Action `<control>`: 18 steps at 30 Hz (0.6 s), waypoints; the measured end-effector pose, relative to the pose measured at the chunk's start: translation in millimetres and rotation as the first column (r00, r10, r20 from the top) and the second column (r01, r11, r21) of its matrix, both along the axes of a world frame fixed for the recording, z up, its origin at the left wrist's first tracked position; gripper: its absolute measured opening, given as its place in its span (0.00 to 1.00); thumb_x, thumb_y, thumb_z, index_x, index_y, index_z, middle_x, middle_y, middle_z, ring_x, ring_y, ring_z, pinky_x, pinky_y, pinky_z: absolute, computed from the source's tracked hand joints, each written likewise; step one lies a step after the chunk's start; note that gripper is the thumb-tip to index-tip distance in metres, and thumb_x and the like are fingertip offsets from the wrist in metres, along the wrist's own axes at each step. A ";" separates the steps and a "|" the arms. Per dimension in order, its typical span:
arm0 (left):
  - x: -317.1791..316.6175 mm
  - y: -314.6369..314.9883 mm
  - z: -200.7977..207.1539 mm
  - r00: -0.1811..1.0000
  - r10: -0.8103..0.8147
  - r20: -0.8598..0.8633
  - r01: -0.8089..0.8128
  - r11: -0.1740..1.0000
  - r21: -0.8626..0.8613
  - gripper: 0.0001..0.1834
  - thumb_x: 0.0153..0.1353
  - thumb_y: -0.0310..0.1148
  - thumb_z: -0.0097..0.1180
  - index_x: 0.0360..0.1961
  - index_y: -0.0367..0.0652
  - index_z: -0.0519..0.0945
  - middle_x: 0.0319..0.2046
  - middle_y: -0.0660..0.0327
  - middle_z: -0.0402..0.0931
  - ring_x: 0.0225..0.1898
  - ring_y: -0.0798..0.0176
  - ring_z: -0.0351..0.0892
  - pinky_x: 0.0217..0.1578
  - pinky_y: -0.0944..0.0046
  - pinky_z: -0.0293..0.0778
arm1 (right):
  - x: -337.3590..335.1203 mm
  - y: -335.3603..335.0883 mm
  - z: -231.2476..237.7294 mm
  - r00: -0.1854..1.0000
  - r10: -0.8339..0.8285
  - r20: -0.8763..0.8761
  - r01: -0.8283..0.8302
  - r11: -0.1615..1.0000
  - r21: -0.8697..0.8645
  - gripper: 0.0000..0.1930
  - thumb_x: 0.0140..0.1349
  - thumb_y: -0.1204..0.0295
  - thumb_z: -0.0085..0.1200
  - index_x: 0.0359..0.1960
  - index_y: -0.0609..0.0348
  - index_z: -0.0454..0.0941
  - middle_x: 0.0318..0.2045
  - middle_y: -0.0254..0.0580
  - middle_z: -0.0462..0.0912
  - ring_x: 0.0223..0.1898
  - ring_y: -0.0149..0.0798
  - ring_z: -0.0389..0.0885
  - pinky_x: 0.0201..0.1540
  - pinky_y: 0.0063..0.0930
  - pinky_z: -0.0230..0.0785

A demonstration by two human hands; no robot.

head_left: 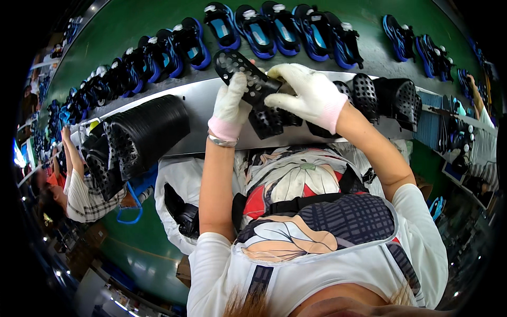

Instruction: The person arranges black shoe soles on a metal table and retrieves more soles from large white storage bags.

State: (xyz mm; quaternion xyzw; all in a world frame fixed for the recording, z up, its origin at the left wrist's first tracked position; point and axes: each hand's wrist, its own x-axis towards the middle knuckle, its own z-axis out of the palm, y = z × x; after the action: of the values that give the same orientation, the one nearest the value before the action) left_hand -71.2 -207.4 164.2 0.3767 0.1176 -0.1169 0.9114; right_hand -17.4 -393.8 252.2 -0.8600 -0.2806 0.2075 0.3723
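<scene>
A black perforated insert (252, 80) is held up, slanting, over the metal table (199, 103). The gloved left hand (231, 103) pinches it, thumb on top; the gloved right hand (306, 91) curves half-open fingers about its four-o'clock end, though I can't tell whether they grip. Stacked black inserts (153, 129) lie at eight o'clock, black-and-blue shoes (259, 36) at twelve.

Cannot see whole the perforated black piece (253, 84), covered partly by left grip (231, 105) and right grip (306, 92). Cannot distinguish the far-left shoes (55, 110), too small, nor see fully the worker (485, 140) at right, cut by dark rim.
</scene>
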 end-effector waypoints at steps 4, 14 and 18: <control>13.2 25.3 -16.3 0.988 0.149 0.049 -0.151 0.987 0.054 0.24 0.65 0.44 0.55 0.54 0.40 0.69 0.46 0.60 0.76 0.48 0.63 0.76 0.50 0.60 0.72 | 13.0 41.2 -16.7 0.998 -0.044 -0.034 0.039 0.990 -0.138 0.24 0.55 0.51 0.55 0.39 0.62 0.74 0.31 0.53 0.79 0.39 0.52 0.79 0.43 0.41 0.71; 77.1 71.6 -43.7 0.977 0.031 -0.213 -0.023 0.999 0.041 0.19 0.66 0.42 0.54 0.47 0.36 0.76 0.42 0.56 0.78 0.43 0.62 0.78 0.45 0.61 0.76 | 72.1 104.0 -57.3 0.984 -0.154 -0.095 0.111 0.929 -0.353 0.23 0.58 0.51 0.48 0.35 0.62 0.76 0.30 0.57 0.81 0.36 0.57 0.80 0.41 0.45 0.73; 95.7 82.1 -73.0 0.989 -0.049 0.141 -0.118 0.324 0.939 0.26 0.56 0.38 0.62 0.54 0.35 0.73 0.54 0.51 0.70 0.42 0.60 0.79 0.45 0.64 0.75 | 120.7 109.9 -74.5 0.991 -0.109 -0.081 0.054 0.861 -0.505 0.27 0.56 0.48 0.48 0.33 0.65 0.81 0.31 0.59 0.82 0.38 0.56 0.81 0.44 0.42 0.73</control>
State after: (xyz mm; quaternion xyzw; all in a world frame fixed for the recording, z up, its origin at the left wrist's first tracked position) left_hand 24.5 -125.3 91.2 0.8408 0.1061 0.0200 0.5305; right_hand 103.3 -283.9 177.7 -0.9258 -0.1600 0.3031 0.1591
